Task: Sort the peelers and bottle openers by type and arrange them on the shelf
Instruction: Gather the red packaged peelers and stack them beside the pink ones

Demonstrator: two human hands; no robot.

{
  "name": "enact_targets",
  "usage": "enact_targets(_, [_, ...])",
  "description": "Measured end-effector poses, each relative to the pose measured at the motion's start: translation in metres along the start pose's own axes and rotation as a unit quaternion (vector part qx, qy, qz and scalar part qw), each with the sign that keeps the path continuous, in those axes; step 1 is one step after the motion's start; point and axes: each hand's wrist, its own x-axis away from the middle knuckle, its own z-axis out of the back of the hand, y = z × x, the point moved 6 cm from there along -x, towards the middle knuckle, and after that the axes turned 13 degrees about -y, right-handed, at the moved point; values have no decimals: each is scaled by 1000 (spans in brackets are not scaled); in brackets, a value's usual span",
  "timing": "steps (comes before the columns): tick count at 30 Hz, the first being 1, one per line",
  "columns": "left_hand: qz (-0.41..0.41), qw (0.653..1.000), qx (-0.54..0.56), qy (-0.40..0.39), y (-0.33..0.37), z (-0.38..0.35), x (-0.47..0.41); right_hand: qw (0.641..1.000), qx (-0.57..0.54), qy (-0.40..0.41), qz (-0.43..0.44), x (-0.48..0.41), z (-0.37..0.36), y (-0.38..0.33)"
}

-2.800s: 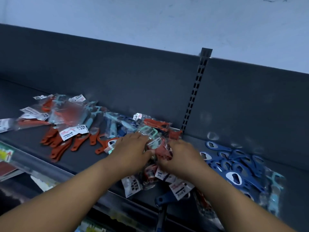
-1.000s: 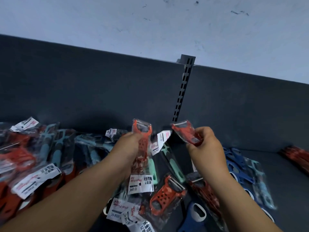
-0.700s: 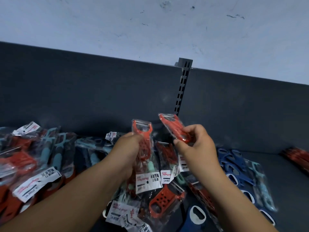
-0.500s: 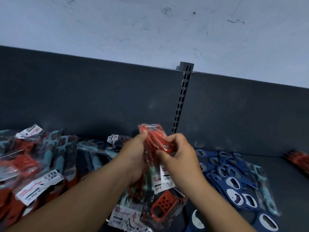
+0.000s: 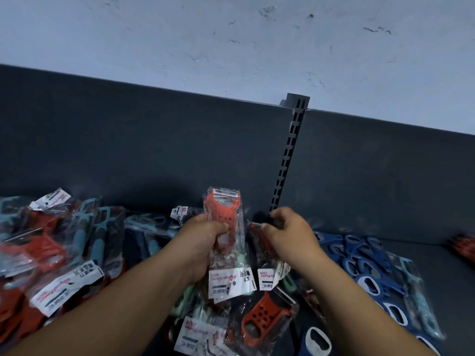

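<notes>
At the centre of the frame the left hand (image 5: pixel 203 242) had its fingers wrapped round a bundle of red peelers (image 5: pixel 223 219) in clear packets. It held them upright with the blade ends up and the white labels hanging below. Gathering one colour and kind into a single fist looked like a way to carry them off together to their own spot.

Just to the right, the right hand (image 5: pixel 289 236) hung with its fingers curled in. Its thumb was close to the top of a dark red packet (image 5: pixel 259 240) in the loose pile. Whether it pinched that packet or held nothing could not be told.

Another red peeler (image 5: pixel 264 317) lay flat at lower centre among labels and mint-green handles. At the left of the frame, red and teal peelers (image 5: pixel 64 242) were heaped together unsorted. At lower right the blue bottle openers (image 5: pixel 359 265) lay fanned in a group of their own, so that kind seemed largely sorted.

Everything rested on a dark grey shelf (image 5: pixel 442 283) with a matching back panel (image 5: pixel 154 150). A slotted upright (image 5: pixel 288 163) split that panel. A pale, scuffed wall (image 5: pixel 231 34) filled the top of the frame. Something red (image 5: pixel 462 245) at the far right edge was too blurred to name.
</notes>
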Motion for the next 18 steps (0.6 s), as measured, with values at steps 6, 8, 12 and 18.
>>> enact_targets(6, [11,1000,-11,7,-2,5,-1,979,144,-107,-95,-20,-33,24])
enact_targets(8, [17,1000,-9,5,-3,5,-2,981,156,-76,-82,-22,-33,25])
enact_targets(12, [22,1000,-6,3,-5,7,-5,998,19,-32,-59,-18,-22,26])
enact_targets(18, [13,1000,13,-11,-7,-2,-13,981,-181,11,65,1,-3,-9])
